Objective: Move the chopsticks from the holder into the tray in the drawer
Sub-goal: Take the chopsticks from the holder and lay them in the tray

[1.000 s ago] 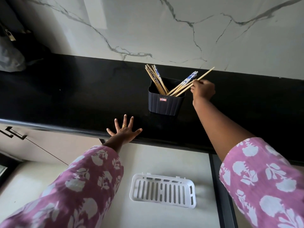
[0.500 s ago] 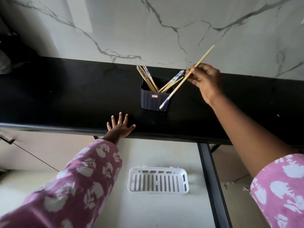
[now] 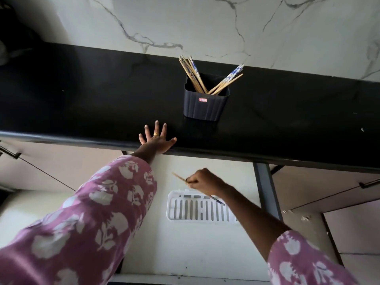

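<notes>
A dark ribbed holder (image 3: 205, 105) stands on the black counter (image 3: 82, 95) and has several wooden chopsticks (image 3: 195, 76) fanned out of it. Below, a white slotted tray (image 3: 197, 208) lies in the open drawer (image 3: 185, 247). My right hand (image 3: 202, 179) grips one chopstick (image 3: 179, 177) just above the tray's far edge; its light end sticks out to the left and its patterned tip shows under my wrist. My left hand (image 3: 157, 137) rests flat, fingers spread, on the counter's front edge, left of the holder.
A marble wall (image 3: 205, 27) rises behind the counter. A dark drawer rail (image 3: 267, 190) runs along the drawer's right side. Cabinet fronts with dark handles (image 3: 369, 184) flank the drawer. Dark objects sit at the counter's far left.
My right hand lifted one chopstick out of the holder and carried it down over the tray in the drawer. My left hand stayed flat on the counter edge.
</notes>
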